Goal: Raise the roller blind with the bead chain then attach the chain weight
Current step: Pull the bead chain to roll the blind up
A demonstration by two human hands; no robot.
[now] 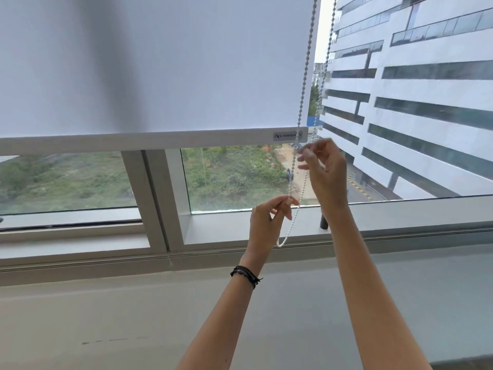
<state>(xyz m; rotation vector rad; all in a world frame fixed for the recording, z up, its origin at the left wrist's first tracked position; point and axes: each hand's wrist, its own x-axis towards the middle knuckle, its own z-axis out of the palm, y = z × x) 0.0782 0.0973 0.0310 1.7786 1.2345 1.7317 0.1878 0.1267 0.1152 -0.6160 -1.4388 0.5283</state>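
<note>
A white roller blind [160,65] covers the upper part of the window, and its bottom bar [149,142] hangs level about a third of the way up the glass. The white bead chain [305,76] runs down in two strands along the blind's right edge and ends in a loop [282,240] just above the sill. My left hand [269,217] pinches the left strand low down, thumb against forefinger. Higher up, my right hand [324,169] pinches the right strand beside the end of the bottom bar. No chain weight is visible on the loop.
A small dark cylinder [323,222] stands on the white window sill [413,212], just behind my right forearm. A vertical window frame post [157,198] divides the glass. Below the sill is a plain grey wall. A white office building fills the view outside at right.
</note>
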